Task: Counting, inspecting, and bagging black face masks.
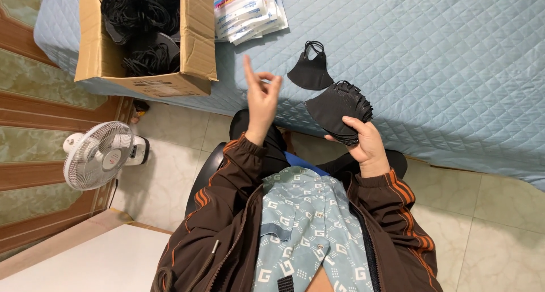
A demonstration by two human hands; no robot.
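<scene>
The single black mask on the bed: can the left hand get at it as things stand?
Probably yes. The left hand is raised, empty, beside the single black mask, with nothing between them. The right hand holds the stack of masks.

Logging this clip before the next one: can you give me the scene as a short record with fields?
setting: person seated beside a bed with a pale blue quilt, tiled floor
left hand: left hand raised, empty, fingers loosely spread
right hand: right hand gripping a stack of black face masks
on the quilt: single black mask, white packets
box: open cardboard box holding more black masks
floor: white fan
</scene>
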